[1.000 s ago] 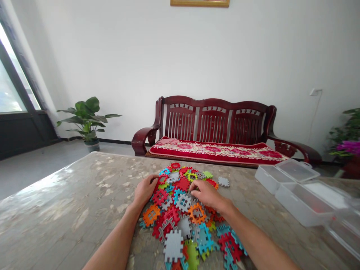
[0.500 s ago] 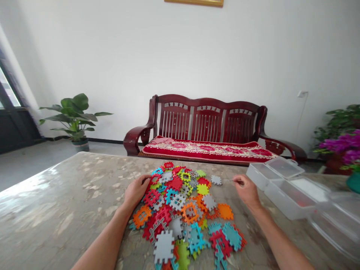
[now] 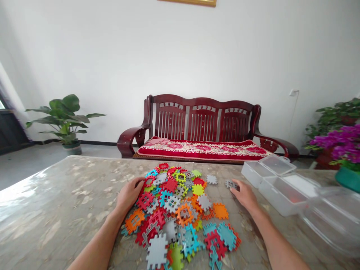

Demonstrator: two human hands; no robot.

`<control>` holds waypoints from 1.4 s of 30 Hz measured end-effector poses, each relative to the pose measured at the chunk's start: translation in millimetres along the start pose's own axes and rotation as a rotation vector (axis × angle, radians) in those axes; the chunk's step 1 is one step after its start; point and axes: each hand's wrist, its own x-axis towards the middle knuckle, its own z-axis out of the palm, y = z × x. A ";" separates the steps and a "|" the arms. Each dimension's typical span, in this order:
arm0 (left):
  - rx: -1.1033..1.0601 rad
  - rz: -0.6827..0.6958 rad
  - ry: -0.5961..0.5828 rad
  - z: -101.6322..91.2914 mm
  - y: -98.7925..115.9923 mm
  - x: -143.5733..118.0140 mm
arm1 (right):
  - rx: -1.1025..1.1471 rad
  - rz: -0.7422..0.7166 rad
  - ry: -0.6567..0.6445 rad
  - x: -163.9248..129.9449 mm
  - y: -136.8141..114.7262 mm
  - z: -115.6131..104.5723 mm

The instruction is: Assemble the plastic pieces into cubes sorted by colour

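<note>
A heap of interlocking plastic tiles (image 3: 169,185) in red, orange, green, blue and grey covers the middle of the table. My left hand (image 3: 128,195) rests at the heap's left edge, fingers slightly curled and apart, touching the outer tiles; its fingertips are partly hidden, and I see nothing gripped. To the right of the heap, my right hand (image 3: 245,195) pinches a grey window-patterned tile (image 3: 231,184) between thumb and fingers, low over the tabletop. A plain grey tile (image 3: 212,179) lies apart from the heap, left of that hand.
Clear plastic boxes (image 3: 277,193) with open lids stand on the right of the patterned table (image 3: 81,187). Purple flowers in a teal pot (image 3: 348,180) are at the far right. A wooden bench (image 3: 202,120) stands behind the table, and a potted plant (image 3: 67,120) at left.
The grey window tile in my right hand has turned and now shows its flat face, lower near the table. My left hand stays by the heap. The whole view has shifted slightly.
</note>
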 end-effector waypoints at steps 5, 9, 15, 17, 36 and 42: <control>0.006 -0.018 -0.003 0.5 -0.5 0.5 | 0.029 0.046 0.004 10.0 -7.2 8.5; -0.004 -0.005 -0.002 1.2 -1.5 1.4 | 0.111 0.118 -0.028 15.8 -8.9 10.4; -0.020 -0.012 -0.008 3.1 -4.5 2.8 | 0.018 0.050 0.067 10.6 -22.8 4.9; -0.026 -0.018 -0.007 3.9 -5.4 3.1 | -0.003 -0.029 0.055 8.9 -37.4 2.9; -0.042 -0.008 0.013 3.8 -6.0 2.5 | 0.067 -0.260 -0.195 27.8 -63.4 13.0; -0.038 -0.001 0.000 3.4 -5.6 1.6 | 0.167 -0.197 -0.142 30.4 -61.5 12.6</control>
